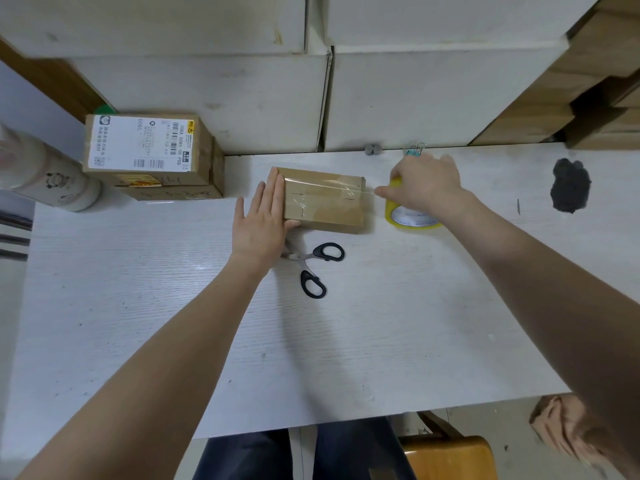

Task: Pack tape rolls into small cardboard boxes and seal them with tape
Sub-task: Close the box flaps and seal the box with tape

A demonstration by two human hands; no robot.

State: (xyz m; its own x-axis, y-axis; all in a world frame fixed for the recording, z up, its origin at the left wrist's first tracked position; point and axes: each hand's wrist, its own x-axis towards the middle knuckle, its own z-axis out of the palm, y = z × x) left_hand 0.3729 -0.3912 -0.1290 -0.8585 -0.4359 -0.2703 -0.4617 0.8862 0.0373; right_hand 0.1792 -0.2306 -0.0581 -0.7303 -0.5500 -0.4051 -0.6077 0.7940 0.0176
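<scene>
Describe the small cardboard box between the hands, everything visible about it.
The small cardboard box is plain brown, closed, lying flat on the white table. Clear tape runs shiny along its top, stretching off the right end to the yellow-edged tape roll gripped by the right hand. The left hand presses flat against its left end. Scissors lie just in front.

The small box (325,202) is brown, the tape roll (408,216) is yellow, the scissors (313,268) have black handles, and the tabletop (346,341) is white.
</scene>
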